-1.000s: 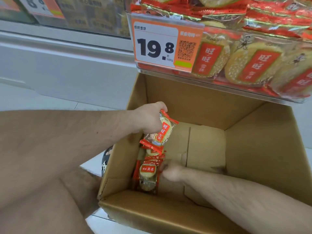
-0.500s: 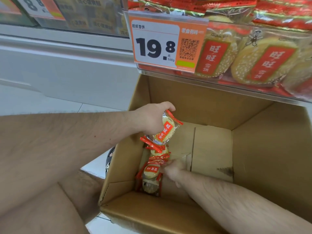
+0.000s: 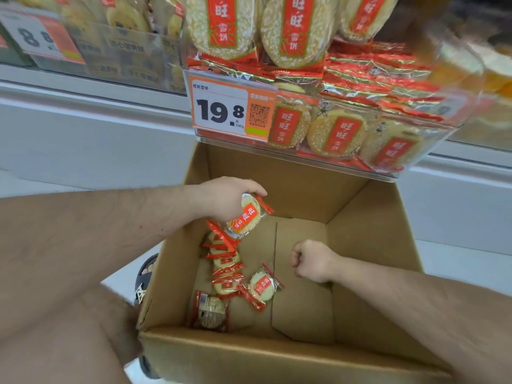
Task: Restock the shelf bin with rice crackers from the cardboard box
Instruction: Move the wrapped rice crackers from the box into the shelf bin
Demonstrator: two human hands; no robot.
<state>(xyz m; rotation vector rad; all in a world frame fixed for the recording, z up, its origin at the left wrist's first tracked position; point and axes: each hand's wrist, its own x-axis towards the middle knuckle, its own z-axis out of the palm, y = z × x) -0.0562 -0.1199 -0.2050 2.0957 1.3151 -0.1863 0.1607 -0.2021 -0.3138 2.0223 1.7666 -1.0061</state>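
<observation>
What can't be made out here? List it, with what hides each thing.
Head view only:
- Left hand: how many cracker packs it grips; the palm covers them.
- Right hand: fist curled, anything inside it hidden.
- Cardboard box: near floor, behind the front wall.
- Left price tag: blurred.
- Shelf bin: right end blurred.

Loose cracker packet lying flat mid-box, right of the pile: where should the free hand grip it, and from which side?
Take the cracker packet from above; it lies flat on the box floor. Pinch across its round rim, or its crimped red end. The right hand is nearest.
</observation>
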